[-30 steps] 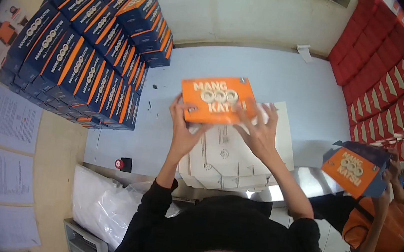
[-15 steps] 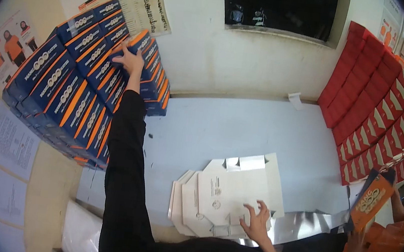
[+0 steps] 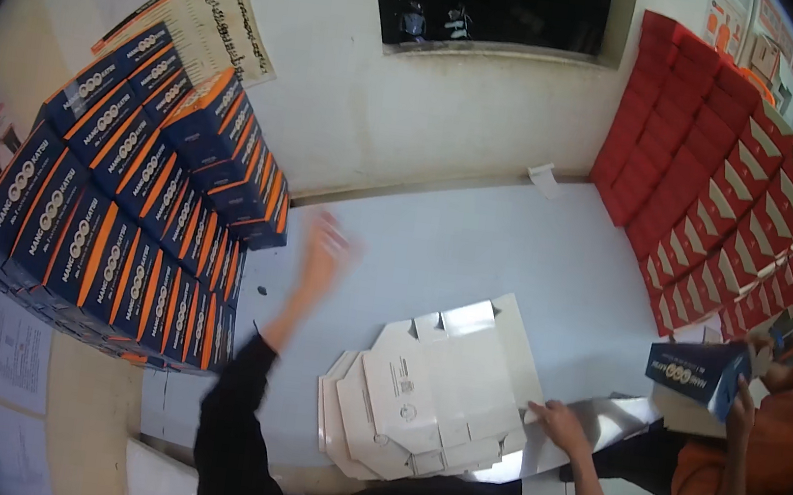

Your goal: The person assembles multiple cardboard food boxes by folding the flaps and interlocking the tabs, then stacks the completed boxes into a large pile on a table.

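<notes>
My left hand (image 3: pixel 324 254) is above the table beside the stack of blue and orange boxes (image 3: pixel 128 175), apart from it. Motion smears its fingers, and no object shows in it. On the near part of the table lies a pile of flat white cardboard box blanks (image 3: pixel 430 380), printed sides down or inner faces up, I cannot tell which. At the right edge of this pile, my right hand (image 3: pixel 567 429) has its fingertips closed on the edge of a box blank.
Red boxes (image 3: pixel 678 134) are stacked high at the right of the pale table (image 3: pixel 385 256). A co-worker at the right holds a blue box (image 3: pixel 698 374). A small white paper (image 3: pixel 543 179) lies against the back wall. Silvery sheeting (image 3: pixel 608 422) lies along the near right table edge.
My left hand has left the blue boxes and moved right and nearer. My right hand has moved to the blanks' right edge, fingers closing. The co-worker's box has turned. The view has shifted.
</notes>
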`<state>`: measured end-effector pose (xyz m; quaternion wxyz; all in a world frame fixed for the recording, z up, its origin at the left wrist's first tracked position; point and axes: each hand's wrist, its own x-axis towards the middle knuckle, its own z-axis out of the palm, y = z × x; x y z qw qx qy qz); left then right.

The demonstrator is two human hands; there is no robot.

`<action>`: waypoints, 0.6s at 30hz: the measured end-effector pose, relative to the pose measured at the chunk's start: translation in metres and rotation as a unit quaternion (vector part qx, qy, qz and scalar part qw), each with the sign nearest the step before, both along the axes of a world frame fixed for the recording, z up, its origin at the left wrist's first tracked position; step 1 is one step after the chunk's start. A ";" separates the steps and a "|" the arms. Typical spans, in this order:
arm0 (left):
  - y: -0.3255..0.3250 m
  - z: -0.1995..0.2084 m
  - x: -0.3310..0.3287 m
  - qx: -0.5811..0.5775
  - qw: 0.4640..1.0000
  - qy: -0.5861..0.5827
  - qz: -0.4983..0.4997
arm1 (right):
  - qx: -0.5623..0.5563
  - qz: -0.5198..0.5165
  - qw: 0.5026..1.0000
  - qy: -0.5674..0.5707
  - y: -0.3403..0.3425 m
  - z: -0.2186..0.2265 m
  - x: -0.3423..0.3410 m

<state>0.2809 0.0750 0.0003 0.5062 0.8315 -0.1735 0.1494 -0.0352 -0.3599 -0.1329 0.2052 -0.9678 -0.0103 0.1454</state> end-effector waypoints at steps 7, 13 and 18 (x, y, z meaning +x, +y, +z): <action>-0.121 -0.148 -0.253 0.100 0.909 0.093 -0.394 | 0.070 0.132 0.973 -0.175 0.043 0.047 0.000; -0.107 -0.162 -0.249 0.095 0.886 0.098 -0.443 | 0.124 0.118 0.977 -0.125 0.042 0.055 -0.024; -0.136 -0.123 -0.278 0.158 0.891 0.003 -0.425 | 0.211 -0.017 0.970 -0.115 0.048 0.066 -0.039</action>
